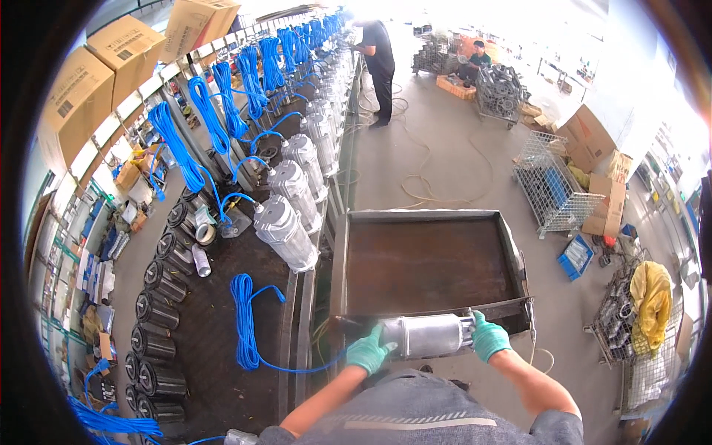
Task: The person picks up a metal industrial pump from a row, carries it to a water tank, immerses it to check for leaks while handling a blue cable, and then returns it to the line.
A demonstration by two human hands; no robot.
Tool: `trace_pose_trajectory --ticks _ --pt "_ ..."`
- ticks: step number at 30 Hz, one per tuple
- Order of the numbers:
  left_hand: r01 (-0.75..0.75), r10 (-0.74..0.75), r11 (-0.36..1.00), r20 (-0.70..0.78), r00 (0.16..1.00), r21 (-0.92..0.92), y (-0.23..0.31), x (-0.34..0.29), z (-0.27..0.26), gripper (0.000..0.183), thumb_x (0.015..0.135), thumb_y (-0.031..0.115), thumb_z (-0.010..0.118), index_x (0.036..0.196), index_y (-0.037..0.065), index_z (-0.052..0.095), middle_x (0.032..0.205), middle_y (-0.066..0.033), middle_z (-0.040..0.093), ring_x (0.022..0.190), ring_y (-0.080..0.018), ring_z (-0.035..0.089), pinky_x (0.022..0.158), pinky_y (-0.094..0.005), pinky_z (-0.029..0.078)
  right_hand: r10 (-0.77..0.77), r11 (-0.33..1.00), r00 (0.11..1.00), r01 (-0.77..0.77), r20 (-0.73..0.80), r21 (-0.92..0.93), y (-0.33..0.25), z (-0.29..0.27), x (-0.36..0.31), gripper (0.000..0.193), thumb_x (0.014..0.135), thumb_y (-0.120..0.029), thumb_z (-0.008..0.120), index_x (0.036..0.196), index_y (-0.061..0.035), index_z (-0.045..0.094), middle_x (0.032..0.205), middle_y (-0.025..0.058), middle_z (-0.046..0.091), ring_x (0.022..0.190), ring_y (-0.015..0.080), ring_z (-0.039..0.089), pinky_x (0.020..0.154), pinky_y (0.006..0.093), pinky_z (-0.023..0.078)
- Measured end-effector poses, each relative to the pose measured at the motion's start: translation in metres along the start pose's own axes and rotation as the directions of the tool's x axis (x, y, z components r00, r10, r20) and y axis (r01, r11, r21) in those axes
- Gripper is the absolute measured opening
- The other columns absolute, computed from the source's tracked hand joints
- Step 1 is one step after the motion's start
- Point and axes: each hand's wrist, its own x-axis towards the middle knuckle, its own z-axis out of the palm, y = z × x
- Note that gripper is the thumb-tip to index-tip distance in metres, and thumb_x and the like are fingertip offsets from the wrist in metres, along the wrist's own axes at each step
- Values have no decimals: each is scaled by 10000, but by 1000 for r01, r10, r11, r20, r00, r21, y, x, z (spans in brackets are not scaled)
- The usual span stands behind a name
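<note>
A silver cylindrical pump motor (430,335) lies on its side in front of me, at the near edge of a shallow metal tank (423,216). My left hand (368,349), in a green glove, grips its left end, thumb raised along the casing. The green-gloved right hand (489,337) is wrapped round the narrower right end, where thin rods show; some of its fingers are hidden. A blue cable (304,369) runs from near my left hand to a coil (245,319) on the dark bench at left.
Several silver pumps (288,233) with hanging blue cable coils (174,144) line the bench. Dark motor cylinders (157,308) stand along its left side. At right are a wire cage (552,189), a blue crate (575,256) and yellow cloth (651,304). A person (380,67) stands further up the line.
</note>
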Motion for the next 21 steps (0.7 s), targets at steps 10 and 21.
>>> trace_pose_trajectory --ticks 10,21 --pt "-41 41 999 -8 999 30 4 2 3 854 929 643 604 1594 169 357 1156 -277 707 1047 -426 694 926 -500 523 -343 917 939 326 -37 -229 20 -23 5 215 962 -206 601 1093 -74 711 1013 199 749 901 347 744 768 511 580" --pt "-43 44 999 -8 999 33 -2 5 8 862 918 653 615 1596 186 359 1202 -278 696 1079 -423 689 953 -499 518 -684 653 728 578 -52 -490 14 -58 -23 378 885 -203 681 1248 -111 632 1275 155 646 997 310 702 815 407 578"
